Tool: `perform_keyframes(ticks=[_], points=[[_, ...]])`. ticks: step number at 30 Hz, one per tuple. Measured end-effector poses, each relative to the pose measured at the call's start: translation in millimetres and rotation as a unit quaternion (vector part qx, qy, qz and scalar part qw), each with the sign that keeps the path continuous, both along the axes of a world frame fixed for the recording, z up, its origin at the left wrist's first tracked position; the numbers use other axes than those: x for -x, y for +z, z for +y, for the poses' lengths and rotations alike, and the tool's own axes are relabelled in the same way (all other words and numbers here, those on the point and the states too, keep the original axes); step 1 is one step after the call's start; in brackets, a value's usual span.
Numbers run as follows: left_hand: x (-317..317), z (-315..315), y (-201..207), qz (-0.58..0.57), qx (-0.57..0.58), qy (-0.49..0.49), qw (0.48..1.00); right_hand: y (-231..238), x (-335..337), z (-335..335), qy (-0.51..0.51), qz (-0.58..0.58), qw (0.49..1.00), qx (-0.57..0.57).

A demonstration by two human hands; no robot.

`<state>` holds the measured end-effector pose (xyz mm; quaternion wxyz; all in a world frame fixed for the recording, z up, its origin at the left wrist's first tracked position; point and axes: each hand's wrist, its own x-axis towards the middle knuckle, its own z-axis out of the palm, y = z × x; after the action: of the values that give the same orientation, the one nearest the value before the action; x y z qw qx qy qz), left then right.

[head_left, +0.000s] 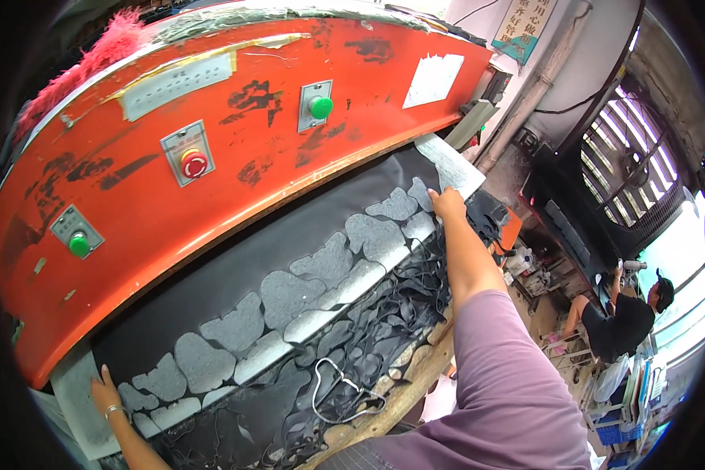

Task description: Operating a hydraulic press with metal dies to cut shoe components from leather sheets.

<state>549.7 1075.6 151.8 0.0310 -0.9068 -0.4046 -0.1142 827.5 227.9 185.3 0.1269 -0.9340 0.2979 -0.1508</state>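
We see a loose, short sleeve (513, 376) of dusty purple, creased and ending near the right elbow. Below it, the right hand (448, 205) is bare. A thin, silvery bracelet (115, 409) circles the left hand's (106, 392) wrist. Dark, faintly striped cloth (351, 457), perhaps clothing, shows at our lower edge.

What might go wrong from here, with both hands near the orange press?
The left hand and right hand are at opposite ends of the black sheet, close to the orange press; either hand might be pinched if it descended. The sheet's scalloped edge has narrow points that could tear if tugged. Tangled black scraps lie along the front and might snag it.
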Motion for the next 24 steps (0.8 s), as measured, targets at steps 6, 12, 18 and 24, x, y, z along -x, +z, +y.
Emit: perform_keyframes(ticks=[6, 12, 18, 24], points=[[4, -11, 4, -0.04, 0.047, -0.023, 0.998, 5, -50, -54, -0.003, 0.174, 0.98, -0.096], [40, 15, -18, -0.085, -0.009, -0.06, 0.994, -49, -41, -113, 0.023, 0.044, 0.979, -0.197], [79, 9, -10, -0.016, -0.003, -0.001, 1.0, -20, -15, -116, 0.039, 0.118, 0.99, -0.065], [79, -9, -6, -0.017, -0.039, -0.027, 0.999, 19, 32, -105, 0.052, 0.168, 0.979, 0.107]])
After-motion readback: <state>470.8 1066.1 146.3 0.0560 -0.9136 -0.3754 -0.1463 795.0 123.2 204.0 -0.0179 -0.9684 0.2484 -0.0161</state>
